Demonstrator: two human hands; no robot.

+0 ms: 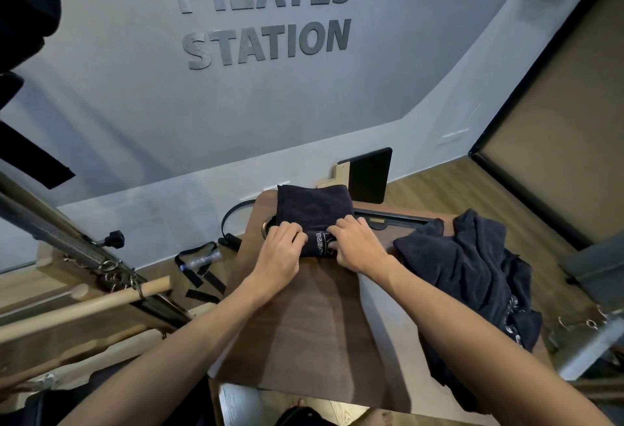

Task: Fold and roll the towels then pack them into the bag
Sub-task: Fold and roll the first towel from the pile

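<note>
A dark navy towel [314, 206] lies folded into a narrow strip on the wooden table [304, 317], its near end curled into a small roll with pale lettering on it. My left hand [282, 245] grips the left side of the roll with curled fingers. On the roll's right side my right hand [354, 241] holds it the same way. A heap of several loose navy towels [472, 267] sits on the table's right part, some hanging over the edge. No bag can be made out for certain.
Pilates gear stands at the left: springs, a wooden bar [84, 304], black straps [202, 263] on the floor. A black padded board [369, 175] leans on the wall behind the table. A bare foot [297, 403] shows below the table's near edge.
</note>
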